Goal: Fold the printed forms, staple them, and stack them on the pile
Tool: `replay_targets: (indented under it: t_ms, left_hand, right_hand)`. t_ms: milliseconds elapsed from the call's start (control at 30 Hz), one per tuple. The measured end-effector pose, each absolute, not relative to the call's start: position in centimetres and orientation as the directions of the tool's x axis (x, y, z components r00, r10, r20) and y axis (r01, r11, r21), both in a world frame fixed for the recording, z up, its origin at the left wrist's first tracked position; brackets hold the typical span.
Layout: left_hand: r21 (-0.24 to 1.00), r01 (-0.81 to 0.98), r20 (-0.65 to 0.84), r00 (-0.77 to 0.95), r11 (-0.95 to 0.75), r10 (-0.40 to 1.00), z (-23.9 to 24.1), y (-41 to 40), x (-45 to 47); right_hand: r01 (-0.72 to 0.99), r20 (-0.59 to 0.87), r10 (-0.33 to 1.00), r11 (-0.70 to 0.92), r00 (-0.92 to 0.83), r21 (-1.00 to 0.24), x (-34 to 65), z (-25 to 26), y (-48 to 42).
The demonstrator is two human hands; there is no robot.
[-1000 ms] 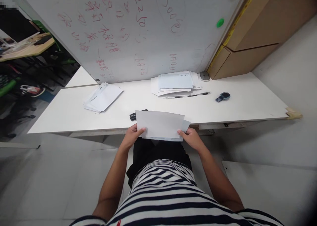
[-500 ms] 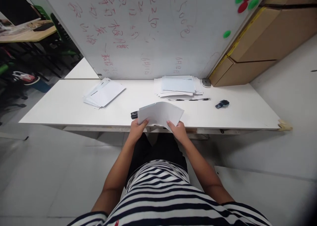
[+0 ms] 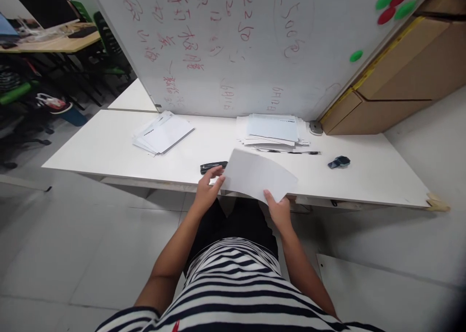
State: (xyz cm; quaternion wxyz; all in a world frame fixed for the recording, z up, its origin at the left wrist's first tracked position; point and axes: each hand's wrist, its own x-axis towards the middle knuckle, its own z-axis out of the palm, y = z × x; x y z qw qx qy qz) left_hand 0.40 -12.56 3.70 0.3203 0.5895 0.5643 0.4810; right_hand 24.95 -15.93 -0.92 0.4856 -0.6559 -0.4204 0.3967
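Note:
White paper sheets are held level above the front edge of the desk. My right hand pinches their near right corner, thumb on top. At their left edge, my left hand has its fingers apart and grips nothing; whether a fingertip still brushes the paper I cannot tell. Just beyond those fingers lies a black stapler, its right end covered by the sheets.
On the white desk lie a fanned paper stack at left and a thicker paper pile at the back. A pen and a dark watch lie to the right. Behind stand a whiteboard and cardboard boxes.
My left hand has let go of the sheets and spread its fingers. My right hand has carried them to the right, uncovering more of the stapler. The view has shifted slightly.

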Motion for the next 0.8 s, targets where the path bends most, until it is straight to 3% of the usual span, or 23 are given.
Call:
replay_targets:
  t_ms: [133, 267, 467, 800]
  left_hand:
    - [0.627, 0.739, 0.357, 0.008, -0.246, 0.934, 3.0, -9.3, -1.0]
    - [0.439, 0.874, 0.349, 0.046, -0.206, 0.936, 0.1, -6.9, -1.8]
    - [0.396, 0.864, 0.359, 0.167, -0.312, 0.918, -0.7, -6.9, -2.9]
    - [0.45, 0.828, 0.167, 0.289, -0.334, 0.943, 1.7, -7.7, -3.4]
  right_hand:
    - [0.033, -0.217, 0.88, -0.254, 0.423, -0.967, 27.5, -1.7, -16.3]
    - [-0.083, -0.306, 0.873, -0.298, 0.379, -0.951, 28.7, -2.3, -16.1]
    - [-0.17, -0.417, 0.887, -0.388, 0.198, -0.906, 28.0, -1.2, -16.1]
    - [-0.188, -0.451, 0.891, -0.436, 0.047, -0.88, 25.7, -1.7, -15.4]
